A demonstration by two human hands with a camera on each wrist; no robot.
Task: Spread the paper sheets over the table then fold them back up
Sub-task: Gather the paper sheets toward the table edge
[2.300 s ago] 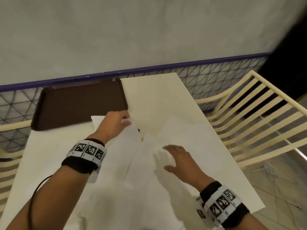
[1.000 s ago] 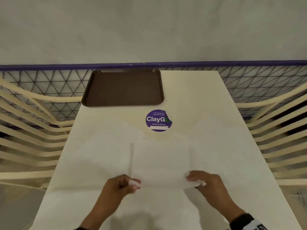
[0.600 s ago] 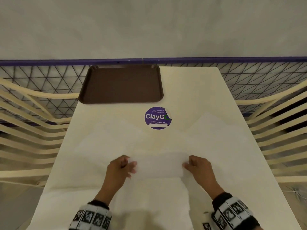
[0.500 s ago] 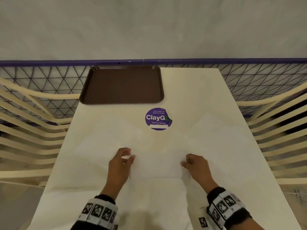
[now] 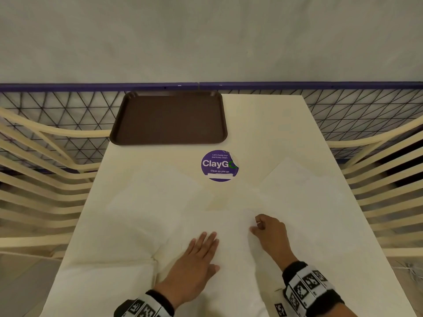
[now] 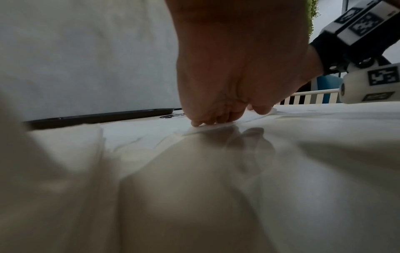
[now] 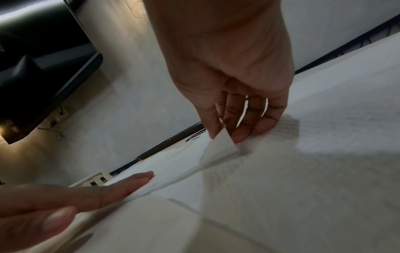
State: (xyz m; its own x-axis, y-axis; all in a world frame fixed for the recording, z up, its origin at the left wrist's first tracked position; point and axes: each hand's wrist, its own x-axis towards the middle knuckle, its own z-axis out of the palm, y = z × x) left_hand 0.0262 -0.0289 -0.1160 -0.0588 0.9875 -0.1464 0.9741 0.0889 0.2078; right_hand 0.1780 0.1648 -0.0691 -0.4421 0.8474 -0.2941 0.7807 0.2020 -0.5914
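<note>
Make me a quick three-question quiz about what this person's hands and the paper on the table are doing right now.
1. True or false: the left hand lies flat, fingers straight, on the paper.
2. What is the right hand doing? A) pinching a lifted corner of the paper; B) gripping the tray; C) hanging off the table.
3. What lies between the tray and the paper on the table?

Key: 1 true. 2 A. 3 a round purple sticker.
</note>
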